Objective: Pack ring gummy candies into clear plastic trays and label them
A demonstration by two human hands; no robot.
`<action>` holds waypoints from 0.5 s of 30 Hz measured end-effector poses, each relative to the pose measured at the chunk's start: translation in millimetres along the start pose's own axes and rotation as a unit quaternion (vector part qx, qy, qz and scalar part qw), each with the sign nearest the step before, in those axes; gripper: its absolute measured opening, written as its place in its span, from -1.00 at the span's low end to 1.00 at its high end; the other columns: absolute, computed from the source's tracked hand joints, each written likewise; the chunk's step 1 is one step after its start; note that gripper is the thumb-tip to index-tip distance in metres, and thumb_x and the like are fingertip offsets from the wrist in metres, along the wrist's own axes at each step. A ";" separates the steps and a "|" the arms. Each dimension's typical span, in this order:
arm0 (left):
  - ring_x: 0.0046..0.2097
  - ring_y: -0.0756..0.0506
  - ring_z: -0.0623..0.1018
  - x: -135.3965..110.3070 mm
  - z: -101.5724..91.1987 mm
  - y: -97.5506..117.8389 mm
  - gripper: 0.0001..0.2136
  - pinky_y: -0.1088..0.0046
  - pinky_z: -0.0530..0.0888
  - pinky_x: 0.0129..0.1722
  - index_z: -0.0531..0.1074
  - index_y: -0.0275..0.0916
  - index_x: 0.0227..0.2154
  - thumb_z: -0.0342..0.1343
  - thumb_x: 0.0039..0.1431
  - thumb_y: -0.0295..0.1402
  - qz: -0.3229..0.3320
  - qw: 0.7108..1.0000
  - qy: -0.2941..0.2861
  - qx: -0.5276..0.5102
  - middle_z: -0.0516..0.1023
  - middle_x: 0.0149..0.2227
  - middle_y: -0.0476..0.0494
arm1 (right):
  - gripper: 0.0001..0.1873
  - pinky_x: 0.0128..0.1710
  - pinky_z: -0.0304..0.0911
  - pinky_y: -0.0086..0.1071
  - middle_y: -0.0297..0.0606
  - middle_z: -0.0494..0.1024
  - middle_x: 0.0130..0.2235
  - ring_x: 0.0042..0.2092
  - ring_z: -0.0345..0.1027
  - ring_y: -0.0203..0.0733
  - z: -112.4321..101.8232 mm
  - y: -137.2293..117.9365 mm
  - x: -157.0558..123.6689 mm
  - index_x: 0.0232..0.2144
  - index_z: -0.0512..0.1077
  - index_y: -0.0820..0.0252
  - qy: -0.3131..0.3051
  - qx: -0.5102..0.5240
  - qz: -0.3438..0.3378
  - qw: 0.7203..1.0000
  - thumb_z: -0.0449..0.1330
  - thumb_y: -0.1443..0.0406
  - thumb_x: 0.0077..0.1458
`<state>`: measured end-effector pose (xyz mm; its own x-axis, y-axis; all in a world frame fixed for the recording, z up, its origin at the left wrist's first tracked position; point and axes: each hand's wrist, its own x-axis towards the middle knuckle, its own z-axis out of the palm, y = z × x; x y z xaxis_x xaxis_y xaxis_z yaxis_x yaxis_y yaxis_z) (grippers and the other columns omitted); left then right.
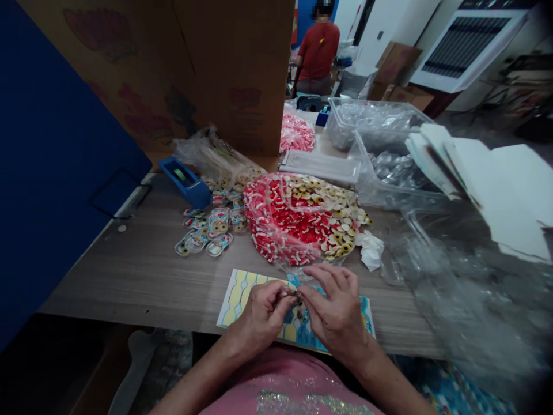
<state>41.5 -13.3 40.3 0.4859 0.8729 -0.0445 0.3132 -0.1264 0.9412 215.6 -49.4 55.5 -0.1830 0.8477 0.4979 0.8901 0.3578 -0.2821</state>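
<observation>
My left hand (268, 310) and my right hand (336, 314) meet over a printed card sheet (239, 291) at the table's front edge. The sheet is yellow on its left part and blue on its right. Fingertips of both hands pinch together at one spot, closed on something too small and hidden to name. Just beyond them lies a clear plastic bag (259, 222), open on top, full of red-and-white pieces (298, 222) and pale discs with yellow and dark centres (341, 227). Left of the bag sits a pile of small clear-covered packs (218, 222) with colourful prints.
A blue tape dispenser (185, 183) and a crumpled clear bag (211, 153) stand back left, before a tall cardboard box (233, 69). Crumpled white paper (370, 251), clear plastic bins (358, 153) and white cards (510, 190) are rightward. A person in red (318, 52) is farther back.
</observation>
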 end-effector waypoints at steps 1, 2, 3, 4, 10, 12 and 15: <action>-0.44 0.01 0.27 -0.6 -1.7 0.6 -0.78 0.47 0.19 -0.38 0.33 -0.25 -0.51 0.03 0.25 -0.32 0.006 1.000 -0.001 0.022 0.30 -0.53 0.02 | -0.73 0.03 0.04 0.02 -0.20 0.52 -0.04 0.04 0.29 0.03 -1.3 -0.3 1.1 -0.26 0.50 -0.02 -0.006 -0.011 -0.007 1.000 0.13 0.44 0.06; -0.44 0.01 0.28 -1.1 -3.4 1.0 -0.79 0.47 0.18 -0.38 0.32 -0.24 -0.51 0.04 0.25 -0.33 0.013 0.999 -0.003 0.042 0.31 -0.52 0.01 | -0.72 0.04 0.04 0.03 -0.20 0.51 -0.03 0.05 0.28 0.04 -2.2 -0.4 2.0 -0.25 0.49 -0.03 -0.013 -0.019 -0.013 1.000 0.13 0.43 0.05; -0.44 0.01 0.28 -1.7 -5.1 1.2 -0.79 0.46 0.17 -0.38 0.31 -0.24 -0.50 0.04 0.25 -0.33 0.021 0.998 -0.005 0.061 0.32 -0.52 0.01 | -0.71 0.04 0.04 0.05 -0.19 0.50 -0.01 0.06 0.28 0.05 -2.7 -0.3 2.8 -0.23 0.49 -0.04 -0.020 -0.025 -0.020 0.999 0.14 0.43 0.04; -0.44 0.01 0.28 -2.2 -6.6 1.3 -0.79 0.46 0.16 -0.38 0.31 -0.24 -0.50 0.03 0.26 -0.33 0.031 0.997 -0.008 0.077 0.33 -0.51 0.01 | -0.70 0.04 0.04 0.06 -0.18 0.49 0.00 0.07 0.27 0.06 -2.9 -0.1 3.6 -0.21 0.49 -0.04 -0.027 -0.026 -0.028 0.999 0.15 0.43 0.03; -0.42 0.00 0.31 -6.2 -10.5 -0.9 -0.78 0.45 0.17 -0.37 0.31 -0.24 -0.49 0.03 0.27 -0.32 0.057 0.991 -0.008 0.119 0.36 -0.49 -0.02 | -0.78 0.10 0.03 0.11 -0.16 0.43 0.07 0.12 0.23 0.10 -5.6 3.8 9.8 -0.24 0.49 0.01 -0.103 0.044 -0.018 0.994 0.15 0.40 0.09; -0.43 0.01 0.33 -7.0 -10.5 -2.2 -0.79 0.46 0.19 -0.38 0.35 -0.24 -0.49 0.08 0.24 -0.29 0.047 0.993 0.006 0.107 0.38 -0.50 -0.01 | -0.82 0.12 0.08 0.08 -0.17 0.42 0.08 0.13 0.23 0.05 -7.5 7.5 12.5 -0.25 0.49 0.04 -0.147 0.123 0.003 0.981 0.14 0.38 0.14; -0.45 0.01 0.35 -7.0 -11.2 -3.6 -0.81 0.48 0.23 -0.40 0.39 -0.25 -0.47 0.15 0.19 -0.26 0.028 0.997 0.041 0.062 0.38 -0.51 0.00 | -0.84 0.15 0.16 -0.02 -0.21 0.40 0.08 0.15 0.24 -0.05 -7.2 14.4 15.6 -0.24 0.49 0.04 -0.195 0.253 0.046 0.947 0.12 0.34 0.20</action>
<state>27.8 -13.6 40.9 0.4388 0.8977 0.0386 0.3879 -0.2280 0.8930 228.6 -33.9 65.1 -0.3425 0.9290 0.1400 0.6139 0.3341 -0.7152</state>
